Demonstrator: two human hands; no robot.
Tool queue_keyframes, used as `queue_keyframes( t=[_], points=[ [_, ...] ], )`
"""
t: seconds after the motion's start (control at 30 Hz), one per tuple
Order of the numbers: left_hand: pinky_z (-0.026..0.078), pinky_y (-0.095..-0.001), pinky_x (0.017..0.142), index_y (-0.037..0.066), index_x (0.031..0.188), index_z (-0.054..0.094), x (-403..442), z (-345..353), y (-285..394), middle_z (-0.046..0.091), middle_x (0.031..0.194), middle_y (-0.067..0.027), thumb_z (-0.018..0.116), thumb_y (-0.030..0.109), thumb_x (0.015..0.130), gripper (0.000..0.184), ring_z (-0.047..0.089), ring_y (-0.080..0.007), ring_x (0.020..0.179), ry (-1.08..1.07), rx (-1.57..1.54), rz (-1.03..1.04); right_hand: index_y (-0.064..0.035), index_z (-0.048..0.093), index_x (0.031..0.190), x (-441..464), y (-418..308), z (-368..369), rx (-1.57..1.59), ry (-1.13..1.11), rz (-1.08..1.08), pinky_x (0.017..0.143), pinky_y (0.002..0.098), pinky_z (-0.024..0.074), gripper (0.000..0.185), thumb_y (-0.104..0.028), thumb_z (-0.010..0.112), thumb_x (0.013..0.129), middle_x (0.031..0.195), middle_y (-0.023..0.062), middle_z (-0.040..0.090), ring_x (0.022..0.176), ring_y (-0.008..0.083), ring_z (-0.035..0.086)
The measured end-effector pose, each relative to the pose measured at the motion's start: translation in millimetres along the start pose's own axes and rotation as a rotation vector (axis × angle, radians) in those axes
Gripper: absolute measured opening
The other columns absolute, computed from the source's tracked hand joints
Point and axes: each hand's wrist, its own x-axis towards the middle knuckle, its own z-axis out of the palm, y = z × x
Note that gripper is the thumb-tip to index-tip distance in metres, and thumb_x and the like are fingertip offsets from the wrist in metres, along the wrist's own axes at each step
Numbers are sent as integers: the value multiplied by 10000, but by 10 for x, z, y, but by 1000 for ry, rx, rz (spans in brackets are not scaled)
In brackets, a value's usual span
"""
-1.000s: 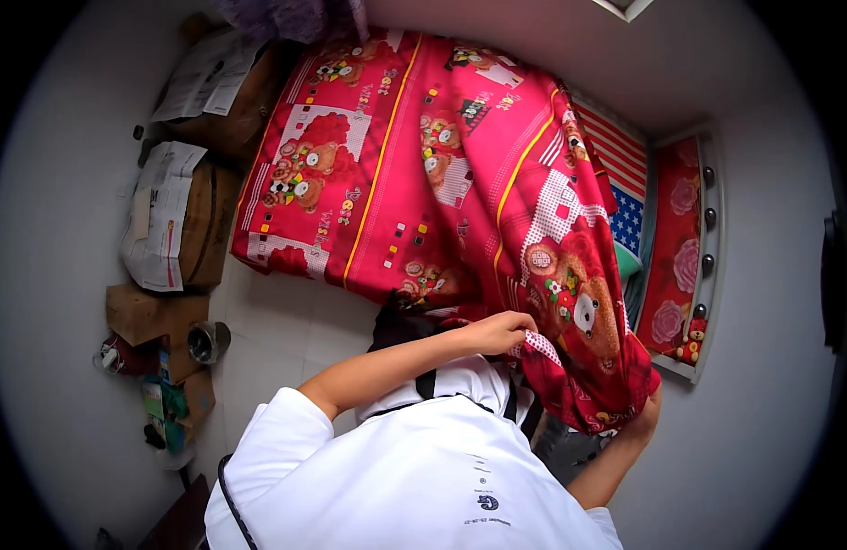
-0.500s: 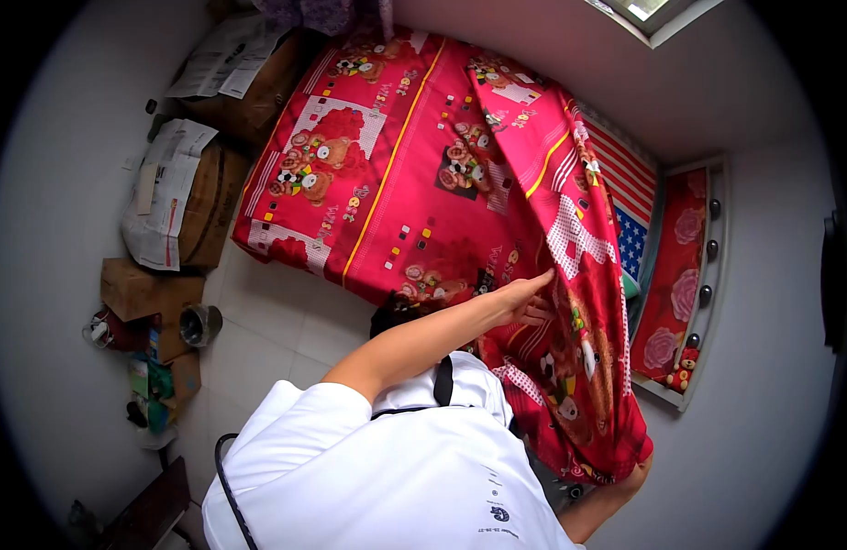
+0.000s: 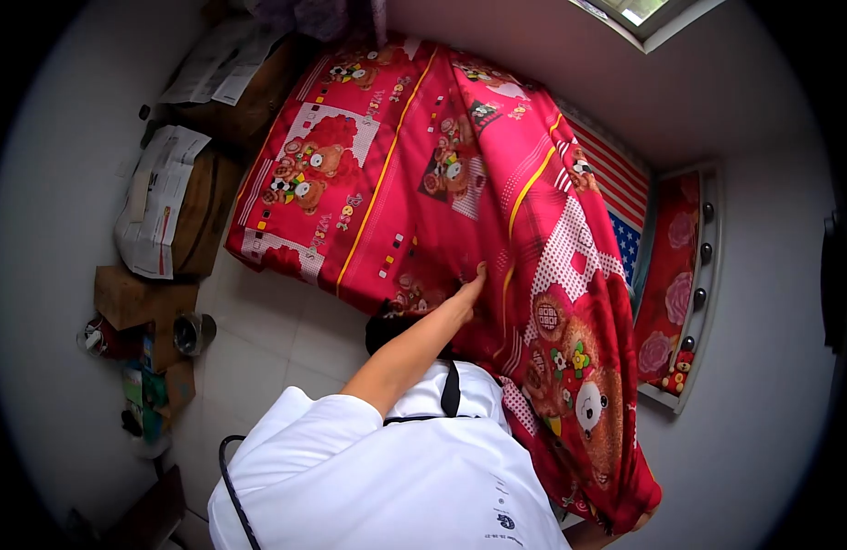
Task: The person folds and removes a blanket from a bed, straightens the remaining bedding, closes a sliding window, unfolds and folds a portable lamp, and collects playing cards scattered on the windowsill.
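A red bedsheet (image 3: 350, 211) printed with teddy bears and yellow stripes covers the bed. Its near right part is lifted and hangs in folds along the bed's right side. My left hand (image 3: 471, 291) rests against the sheet near the middle, a finger stretched out and the others partly out of sight. At the lower right, my right hand (image 3: 642, 521) grips the gathered edge of the sheet, mostly covered by the cloth. A striped and starred flag-pattern cloth (image 3: 616, 188) shows beyond the sheet's right edge.
A white headboard (image 3: 708, 284) with a red rose panel stands at the right by the wall. Cardboard boxes (image 3: 134, 298) and paper-covered bundles (image 3: 162, 202) line the left wall. A metal pot (image 3: 194, 333) sits beside them. A window (image 3: 645, 11) is at the top.
My left hand has moved left, away from the fold. My right hand has moved down with the sheet's edge, and the lifted part now spreads wider, showing a large bear print.
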Motion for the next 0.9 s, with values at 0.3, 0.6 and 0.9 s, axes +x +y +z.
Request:
queue_keyframes(
  t=[0.3, 0.6, 0.9],
  points=[
    [556, -383, 765, 71, 1164, 627, -157, 76, 319, 683, 1067, -91, 493, 234, 995, 270, 673, -234, 879, -71, 9, 361, 29, 496, 1345, 10, 27, -28, 5, 11, 35, 1011, 389, 440, 501, -291, 505, 960, 1315, 167, 547, 1196, 273, 546],
    [457, -315, 784, -6, 1015, 639, -159, -379, -28, 616, 877, -55, 533, 201, 928, 248, 545, -145, 840, 194, 234, 715, 26, 441, 1412, 472, 91, -63, 57, -181, 70, 1051, 406, 415, 565, -356, 443, 996, 1389, 181, 499, 1268, 291, 508],
    [413, -252, 681, 17, 927, 605, -1200, 208, -79, 530, 780, 30, 554, 108, 924, 104, 479, -61, 746, -227, 487, 900, 22, 396, 1438, 1064, 397, 374, 215, -481, 187, 1066, 450, 438, 484, -243, 425, 1034, 1430, 188, 486, 1297, 319, 511]
  ],
)
